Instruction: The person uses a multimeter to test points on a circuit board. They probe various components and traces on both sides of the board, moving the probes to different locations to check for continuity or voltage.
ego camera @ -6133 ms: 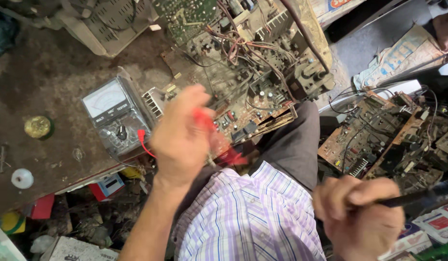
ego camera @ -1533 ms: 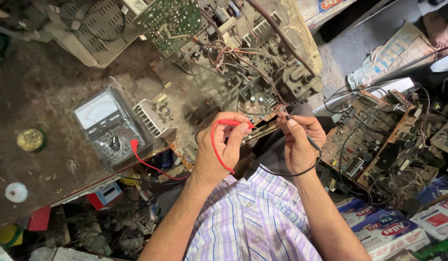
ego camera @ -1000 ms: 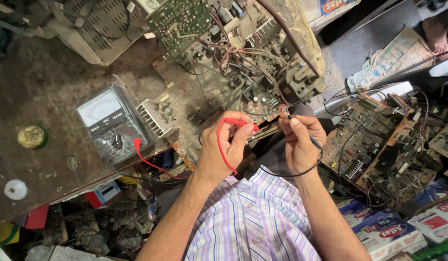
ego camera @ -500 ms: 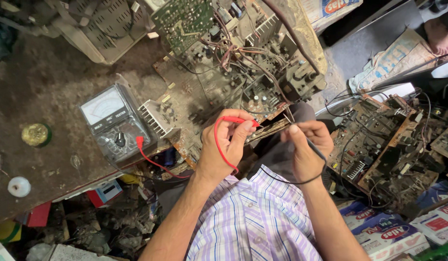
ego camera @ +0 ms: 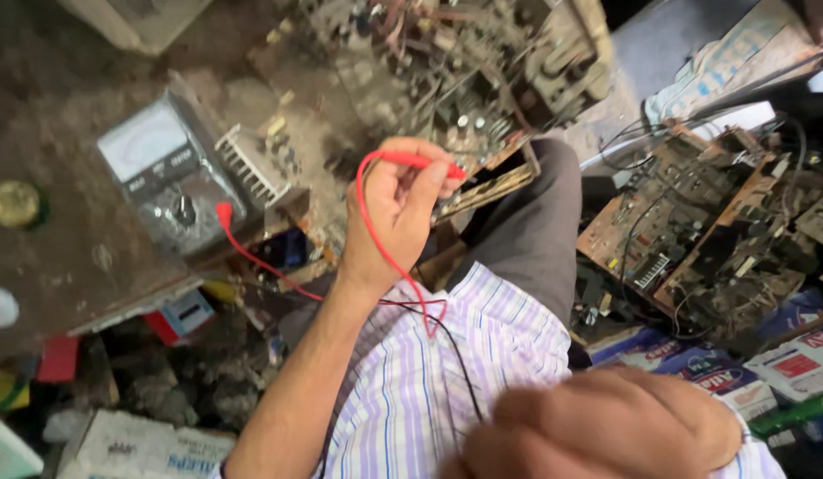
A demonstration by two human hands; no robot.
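Red probe point(ego camera: 416, 161) pinched by left hand point(ego camera: 395, 213) fingers; right hand point(ego camera: 606, 426) fisted, blue-white cartons point(ego camera: 695, 368) beside.

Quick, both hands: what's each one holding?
Left hand: closed on the red probe.
Right hand: fist closed, blurred; contents cannot be told.

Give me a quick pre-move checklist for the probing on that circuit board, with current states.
1. Red test probe held in left hand: ok.
2. Red probe tip on the brown circuit board: cannot tell, it sits at the board's edge but contact is not visible.
3. Red lead plugged into the grey analogue multimeter: ok, red plug seated at its lower right.
4. Black probe held in right hand: cannot tell, the hand is a blurred fist close to the camera.
5. Meter needle readable: not ok, dial too blurred.
6. Thin black lead free across the striped shirt: ok.
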